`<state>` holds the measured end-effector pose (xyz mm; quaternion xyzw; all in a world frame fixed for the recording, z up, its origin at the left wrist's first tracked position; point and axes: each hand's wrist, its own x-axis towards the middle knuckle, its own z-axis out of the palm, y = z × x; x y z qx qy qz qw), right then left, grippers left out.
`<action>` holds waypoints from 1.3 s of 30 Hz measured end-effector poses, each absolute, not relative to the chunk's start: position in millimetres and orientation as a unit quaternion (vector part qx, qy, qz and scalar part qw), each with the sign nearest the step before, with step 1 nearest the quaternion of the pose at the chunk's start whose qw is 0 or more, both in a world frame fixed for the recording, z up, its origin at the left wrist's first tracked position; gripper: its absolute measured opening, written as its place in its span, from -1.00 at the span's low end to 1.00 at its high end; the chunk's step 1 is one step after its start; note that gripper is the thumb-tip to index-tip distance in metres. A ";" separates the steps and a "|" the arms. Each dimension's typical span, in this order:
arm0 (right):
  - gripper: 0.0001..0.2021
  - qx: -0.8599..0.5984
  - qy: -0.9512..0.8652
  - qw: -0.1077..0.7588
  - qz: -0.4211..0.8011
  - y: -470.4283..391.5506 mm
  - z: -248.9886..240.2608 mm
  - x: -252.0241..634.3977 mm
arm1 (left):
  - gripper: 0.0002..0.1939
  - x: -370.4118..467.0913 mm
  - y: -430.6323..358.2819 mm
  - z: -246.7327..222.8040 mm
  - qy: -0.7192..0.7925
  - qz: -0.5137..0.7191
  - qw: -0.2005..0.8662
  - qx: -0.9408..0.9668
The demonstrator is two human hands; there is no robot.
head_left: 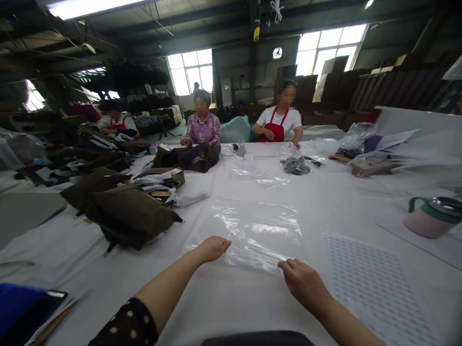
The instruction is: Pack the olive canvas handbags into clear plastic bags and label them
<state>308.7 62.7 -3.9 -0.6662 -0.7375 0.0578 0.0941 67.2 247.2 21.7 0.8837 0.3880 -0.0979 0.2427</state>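
A clear plastic bag (265, 228) lies spread over the white tabletop in front of me. My left hand (214, 248) pinches its near left edge between thumb and fingers. At the near right corner, my right hand (302, 281) is closed on the same bag with curled fingers. Just right of that hand lies a sheet of printed labels (372, 279). Dark olive fabric bags (129, 213) rest on the table, left of and beyond my left hand.
A pink mug (433, 218) with a green handle stands at the right on a paper sheet. A blue folder-like item (22, 316) lies front left. Packaged items (377, 161) sit at the far right. Two people, one in a purple apron (203, 130) and one in a red apron (273, 131), are across the table.
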 end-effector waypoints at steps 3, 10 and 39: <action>-0.67 -0.660 -0.744 0.090 0.055 59.8 4.2 306.5 | -0.54 43.1 212.6 38.3 0.378 -0.061 0.228 0.895; -0.71 -0.698 -0.702 0.047 0.133 35.1 -20.8 316.9 | -0.76 -9.9 136.4 -3.2 0.383 -0.031 0.129 0.914; -0.79 -0.703 -0.682 0.014 0.199 19.1 -18.6 329.8 | -0.92 24.2 130.6 -4.7 0.367 -0.068 0.106 0.922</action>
